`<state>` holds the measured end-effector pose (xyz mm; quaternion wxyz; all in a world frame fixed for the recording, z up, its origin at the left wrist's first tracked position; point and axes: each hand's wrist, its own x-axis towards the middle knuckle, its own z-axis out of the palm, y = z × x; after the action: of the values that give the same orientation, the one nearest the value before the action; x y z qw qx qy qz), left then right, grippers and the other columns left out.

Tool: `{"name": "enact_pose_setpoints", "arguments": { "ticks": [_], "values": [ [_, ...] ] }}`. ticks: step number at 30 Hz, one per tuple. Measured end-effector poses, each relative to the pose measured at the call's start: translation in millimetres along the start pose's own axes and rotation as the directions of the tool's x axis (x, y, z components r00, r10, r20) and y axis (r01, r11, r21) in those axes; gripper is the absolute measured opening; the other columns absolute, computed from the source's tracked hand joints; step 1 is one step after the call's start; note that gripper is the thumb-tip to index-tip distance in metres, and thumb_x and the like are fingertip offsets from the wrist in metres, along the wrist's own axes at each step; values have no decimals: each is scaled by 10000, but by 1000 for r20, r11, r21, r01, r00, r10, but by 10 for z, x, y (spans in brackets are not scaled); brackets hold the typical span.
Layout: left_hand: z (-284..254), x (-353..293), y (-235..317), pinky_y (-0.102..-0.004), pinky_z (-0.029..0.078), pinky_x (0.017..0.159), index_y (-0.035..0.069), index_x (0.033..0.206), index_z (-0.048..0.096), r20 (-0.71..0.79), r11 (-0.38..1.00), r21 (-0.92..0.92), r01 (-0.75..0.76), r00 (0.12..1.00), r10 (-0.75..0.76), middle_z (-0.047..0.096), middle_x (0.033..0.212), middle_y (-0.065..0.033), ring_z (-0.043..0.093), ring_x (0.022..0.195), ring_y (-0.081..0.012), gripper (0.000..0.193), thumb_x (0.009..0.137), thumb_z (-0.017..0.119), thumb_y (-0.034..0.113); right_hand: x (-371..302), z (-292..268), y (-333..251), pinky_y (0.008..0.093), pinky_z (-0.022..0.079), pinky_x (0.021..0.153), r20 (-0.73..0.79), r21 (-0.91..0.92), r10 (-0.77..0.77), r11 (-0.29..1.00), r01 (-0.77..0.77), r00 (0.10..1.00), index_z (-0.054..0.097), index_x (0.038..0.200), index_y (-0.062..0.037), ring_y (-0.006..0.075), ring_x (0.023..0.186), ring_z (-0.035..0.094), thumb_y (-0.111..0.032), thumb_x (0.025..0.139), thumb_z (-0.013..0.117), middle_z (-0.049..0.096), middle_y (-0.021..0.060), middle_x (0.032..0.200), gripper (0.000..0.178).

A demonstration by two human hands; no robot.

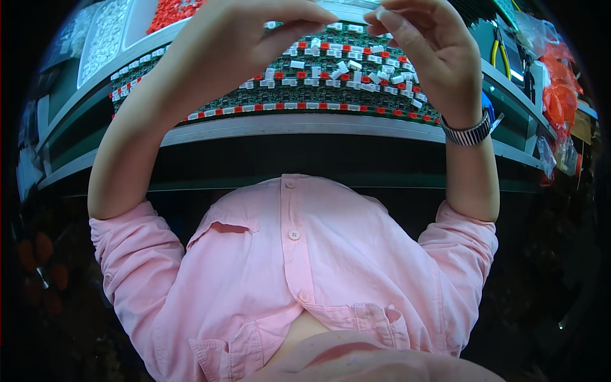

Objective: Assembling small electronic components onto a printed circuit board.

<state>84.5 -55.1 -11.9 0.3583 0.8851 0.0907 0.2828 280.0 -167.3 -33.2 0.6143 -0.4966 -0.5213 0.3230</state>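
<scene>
Obs. from beside the bench point(318, 123): person seated or standing close in, cannot tell which; both forearms reach over the near metal edge.

Circuit boards point(293, 95), green, lie side by side in a long run parallel to that near edge. Their red and white parts form repeating rows. Likely reason: one line of access, every row within short reach.

Loose white connectors point(297, 64) lie at odd angles on top of the boards, mostly right of the middle. Probably dropped there as a handy supply; the scatter contrasts with the straight rows beneath.

Left hand point(245, 32): above the boards, toward their far side; thumb and forefinger stretched to the right, tips close together. Whether they pinch anything: cannot tell.

Right hand point(442, 54): raised opposite, fingers curled, thumb near the forefinger. A pale spot shows at the thumb tip; part or nail, cannot tell. Tips of the two hands face each other, apart, which would suit close finger work. Watch point(470, 132) on the right wrist.

Far left corner: white parts point(105, 38) and red parts point(173, 14) heaped in separate containers, presumably to keep kinds unmixed.

Right side: yellow-handled pliers point(494, 53) lie beyond the boards, perhaps parked clear of the hands. Red plastic bag point(560, 89) by the right edge.
</scene>
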Motion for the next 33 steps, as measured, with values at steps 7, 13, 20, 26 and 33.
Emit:
{"name": "enact_pose_setpoints", "arguments": {
  "ticks": [7, 13, 20, 26, 33],
  "values": [
    [136, 238, -110, -270, 487, 661, -19, 925, 696, 208, 985, 172, -5, 978, -32, 677, 862, -96, 612, 722, -212, 155, 778, 674, -65, -316, -323, 48, 231, 551, 725, -7, -72, -141, 987, 140, 990, 700, 1013, -32, 185, 809, 668, 8, 849, 686, 677, 104, 1038, 170],
    [17, 93, -79, -261, 491, 654, -4, 932, 696, 208, 984, 180, 7, 977, -45, 678, 873, -91, 618, 743, -199, 142, 795, 682, -39, -550, -422, -53, 250, 533, 698, 72, -251, -123, 958, 137, 990, 685, 1018, -13, 185, 801, 642, 48, 807, 692, 663, 86, 1002, 220],
    [-77, -37, 16, -218, 478, 601, 35, 1012, 701, 284, 975, 194, -112, 957, 53, 661, 950, -76, 607, 783, -159, 135, 882, 666, 19, -804, -340, -172, 257, 506, 637, 341, -700, -113, 632, 332, 933, 673, 1045, -27, 171, 785, 618, 55, 782, 708, 663, 72, 1001, 277],
    [-153, -93, 48, -212, 463, 596, 35, 1022, 698, 269, 978, 198, -71, 963, 16, 660, 962, -74, 602, 789, -157, 162, 870, 666, -9, -764, -278, -197, 272, 480, 615, 379, -802, -89, 466, 375, 921, 693, 991, -63, 169, 754, 588, 15, 775, 721, 659, 36, 986, 231],
    [-309, -259, 81, -217, 468, 630, 30, 998, 700, 206, 977, 214, -11, 978, -35, 659, 966, -76, 599, 792, -167, 165, 851, 665, -34, -542, -191, -306, 258, 478, 638, 533, -746, -159, 376, 550, 831, 678, 1013, -83, 172, 728, 568, -51, 772, 739, 655, 15, 920, 251]
  ]
}}
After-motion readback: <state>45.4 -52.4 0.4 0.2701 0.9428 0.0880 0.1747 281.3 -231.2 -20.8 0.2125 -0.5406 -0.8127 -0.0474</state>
